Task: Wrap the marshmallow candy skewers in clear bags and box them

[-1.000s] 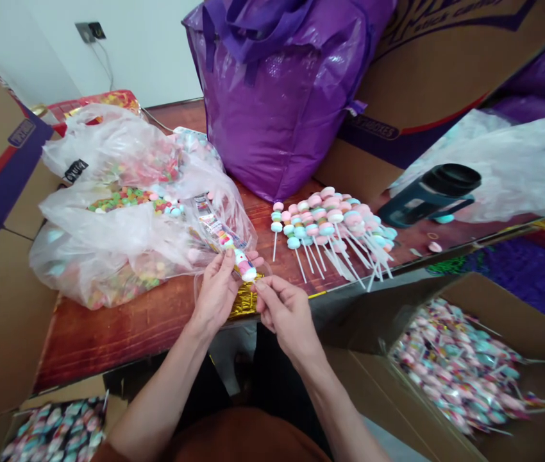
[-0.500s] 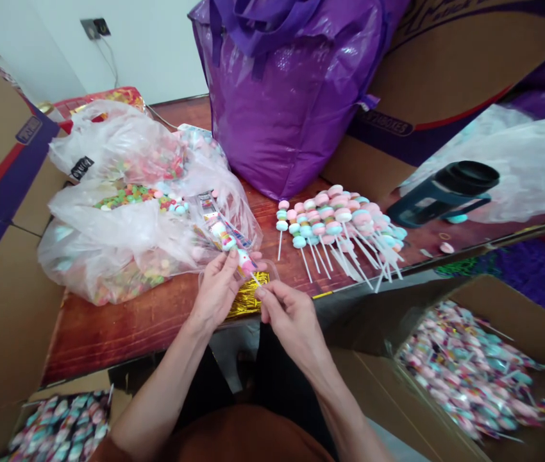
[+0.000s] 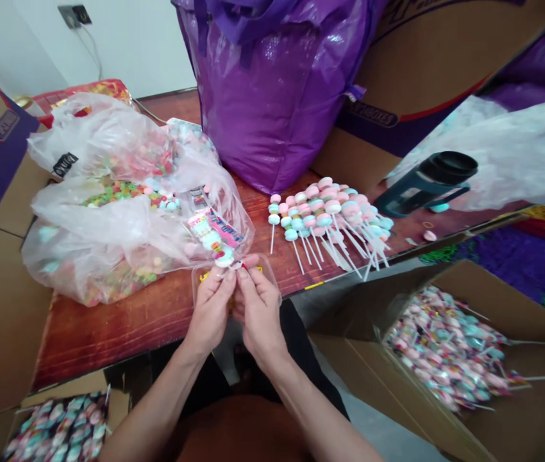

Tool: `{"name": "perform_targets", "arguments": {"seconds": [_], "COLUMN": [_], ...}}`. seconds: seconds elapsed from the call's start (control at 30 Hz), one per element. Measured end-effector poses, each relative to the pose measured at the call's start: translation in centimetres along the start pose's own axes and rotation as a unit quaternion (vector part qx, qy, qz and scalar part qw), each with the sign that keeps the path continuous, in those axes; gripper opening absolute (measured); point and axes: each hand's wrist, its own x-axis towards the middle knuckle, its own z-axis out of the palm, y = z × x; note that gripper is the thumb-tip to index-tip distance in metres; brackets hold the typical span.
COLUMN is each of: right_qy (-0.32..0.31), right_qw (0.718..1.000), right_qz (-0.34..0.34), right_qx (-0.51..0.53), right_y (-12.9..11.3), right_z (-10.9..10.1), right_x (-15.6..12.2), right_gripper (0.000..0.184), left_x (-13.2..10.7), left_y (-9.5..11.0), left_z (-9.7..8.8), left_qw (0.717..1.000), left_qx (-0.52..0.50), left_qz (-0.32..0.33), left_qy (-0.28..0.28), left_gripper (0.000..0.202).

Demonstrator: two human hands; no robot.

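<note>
My left hand (image 3: 213, 307) and my right hand (image 3: 259, 307) meet at the table's front edge, fingers pinched together. Between them they grip the lower end of a marshmallow candy stick (image 3: 215, 247) in a printed clear wrapper. Its sweets point up and away from me, while the stick is hidden by my fingers. Under the hands lies a clear plastic tray (image 3: 276, 289) with gold twist ties, mostly covered. To the right, several unwrapped marshmallow sticks (image 3: 327, 205) lie in a pile. Flat printed wrappers (image 3: 227, 228) rest just beyond my hands.
Clear bags of sweets (image 3: 109, 231) fill the table's left. A large purple bag (image 3: 272, 96) stands behind. A dark bottle (image 3: 426, 183) tilts at the right. Below are two open cartons of wrapped sticks, a right carton (image 3: 349, 378) and a left carton (image 3: 121, 401).
My right hand has moved up and left against my left hand. Both now pinch the wrapper's lower end, and the stick no longer shows. The camera view has shifted slightly.
</note>
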Motion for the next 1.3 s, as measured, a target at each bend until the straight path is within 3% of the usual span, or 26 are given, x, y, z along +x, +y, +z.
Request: {"name": "perform_targets", "arguments": {"seconds": [0.1, 0.13, 0.2, 0.23, 0.3, 0.37, 0.43, 0.5, 0.57, 0.67, 0.73, 0.87, 0.93, 1.0, 1.1, 1.17, 1.3], "right_qy": [-0.062, -0.096, -0.137, -0.131, -0.059, 0.032, 0.066, 0.046, 0.034, 0.056, 0.085, 0.107, 0.082, 0.036, -0.014, -0.012, 0.006], "right_qw": [0.993, 0.992, 0.977, 0.950, 0.858, 0.752, 0.672, 0.629, 0.615, 0.638, 0.679, 0.821, 0.887, 0.929, 0.955, 0.968, 0.988], "right_qz": [0.088, 0.083, 0.001, -0.056, -0.132, -0.134, -0.106, -0.094, -0.087, -0.086, -0.100, -0.182, -0.204, -0.191, -0.162, -0.138, -0.086], "right_qx": [0.057, 0.012, -0.164, -0.277, -0.493, -0.645, -0.730, -0.771, -0.783, -0.763, -0.723, -0.531, -0.406, -0.314, -0.247, -0.208, -0.129], "right_y": [-0.4, -0.6, -1.1, -1.3, -1.5, -1.6, -1.5, -1.4, -1.2, -1.1, -1.2, -1.6, -1.7, -1.7, -1.4, -1.1, -1.3], "right_z": [0.4, 0.3, -0.3, -0.8, -1.6, -2.2, -2.5, -2.4, -2.1, -2.1, -2.7, -4.3, -4.8, -4.8, -4.1, -3.7, -3.5], "right_x": [-0.6, -0.8, -1.1, -1.1, -0.8, 0.1, 1.1, 1.9, 2.2, 2.1, 1.8, 1.3, 1.1, 0.8, 0.7, 0.9, 1.6], "right_gripper": [0.037, 0.036, 0.036, 0.035, 0.027, 0.021, 0.021, 0.023, 0.027, 0.028, 0.025, 0.019, 0.019, 0.018, 0.015, 0.014, 0.020], "left_x": [-0.9, -1.1, -1.2, -1.2, -1.0, -0.6, -0.4, -0.2, 0.0, 0.3, 0.5, 1.1, 1.4, 1.6, 1.6, 1.4, 0.8], "left_y": [1.1, 1.5, 2.0, 2.1, 2.1, 1.9, 1.7, 1.4, 1.1, 1.0, 1.1, 1.2, 1.0, 0.5, -0.4, -0.9, -1.2], "left_z": [-1.3, -1.7, -2.4, -2.5, -2.8, -2.9, -2.9, -2.8, -2.7, -2.5, -2.4, -1.9, -1.6, -1.1, -0.5, -0.2, 0.0], "left_qw": [0.999, 0.998, 0.998, 0.998, 0.998, 0.997, 0.997, 0.996, 0.996, 0.996, 0.997, 0.998, 0.999, 0.999, 0.998, 0.997, 0.997], "left_qx": [-0.039, -0.044, -0.046, -0.050, -0.062, -0.071, -0.070, -0.071, -0.074, -0.073, -0.064, -0.040, -0.027, -0.014, 0.011, 0.035, 0.068], "left_qz": [-0.035, -0.045, -0.038, -0.023, 0.003, -0.001, -0.023, -0.030, -0.021, -0.005, -0.003, -0.022, -0.031, -0.029, -0.005, 0.007, 0.021], "left_qy": [-0.007, -0.010, -0.007, -0.001, 0.020, 0.035, 0.036, 0.034, 0.036, 0.047, 0.052, 0.039, 0.032, 0.035, 0.063, 0.069, 0.028], "left_gripper": [0.027, 0.026, 0.019, 0.017, 0.017, 0.018, 0.021, 0.024, 0.028, 0.029, 0.028, 0.028, 0.028, 0.026, 0.020, 0.018, 0.011]}}
